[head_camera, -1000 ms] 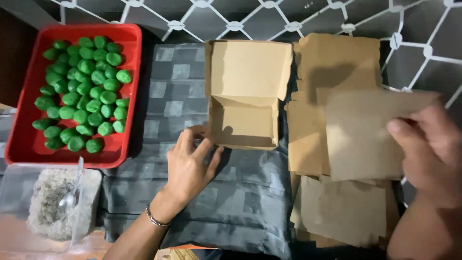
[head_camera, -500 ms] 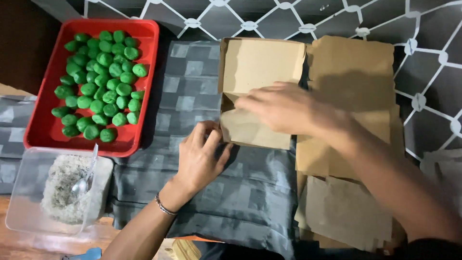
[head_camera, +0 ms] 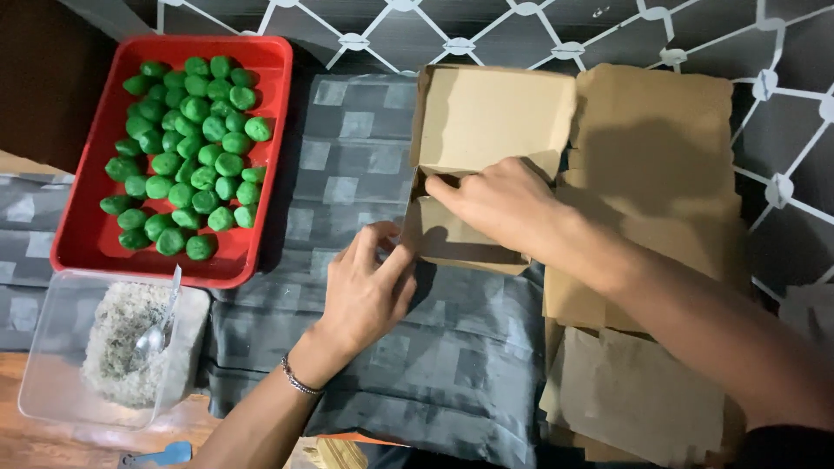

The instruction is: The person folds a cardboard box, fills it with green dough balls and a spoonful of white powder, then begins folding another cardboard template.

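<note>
An open brown cardboard box [head_camera: 486,122] lies on a grey checked cloth [head_camera: 347,165], its lid flipped back. My right hand [head_camera: 499,204] reaches across into the box, fingers pressing a brown paper liner against the inside. My left hand [head_camera: 369,287] rests on the cloth with its fingertips against the box's front left corner; a thin bracelet sits on that wrist.
A red tray [head_camera: 87,243] with several green balls [head_camera: 187,161] stands at the left. Below it is a clear tub [head_camera: 52,382] of pale shreds with a spoon [head_camera: 156,334]. Brown paper sheets [head_camera: 638,391] and flat boxes [head_camera: 660,130] are stacked at the right.
My right hand, which held a paper sheet at the right, has carried it over and into the box. My left hand stays at the box's front corner.
</note>
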